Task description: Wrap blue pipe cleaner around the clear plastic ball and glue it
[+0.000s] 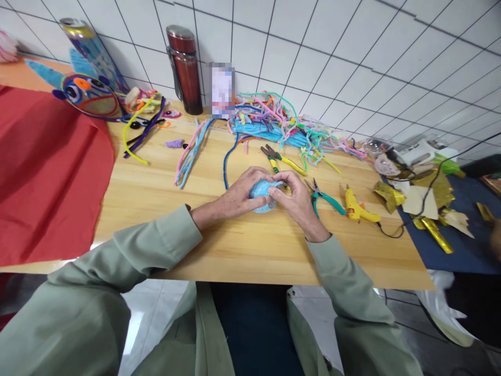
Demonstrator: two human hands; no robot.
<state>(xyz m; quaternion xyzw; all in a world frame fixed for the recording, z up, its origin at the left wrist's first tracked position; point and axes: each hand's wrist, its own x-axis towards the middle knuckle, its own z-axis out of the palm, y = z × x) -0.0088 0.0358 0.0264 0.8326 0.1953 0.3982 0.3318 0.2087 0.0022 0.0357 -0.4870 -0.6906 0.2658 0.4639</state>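
Note:
Above the front part of the wooden table, my left hand [243, 194] is closed around one side of a rounded light-blue piece [261, 197]. It seems to be a clear plastic shell covered in blue pipe cleaner, though my fingers hide much of it. My right hand [291, 196] grips the other side, its thumb and fingertips pinching the edge. Just behind my hands lie yellow-handled pliers [293, 166]. Teal-handled pliers [327, 201] rest right of my right hand, and a yellow glue gun [357, 208] lies farther right. A dark-blue pipe cleaner [226, 164] curves behind my left hand.
A pile of coloured pipe cleaners [285, 134] runs along the tiled wall. A red thermos [186, 73] and a tall can [92, 52] stand at the back. Red cloth [55, 177] covers the left side. Gold scraps [434, 188] and a cord lie at right.

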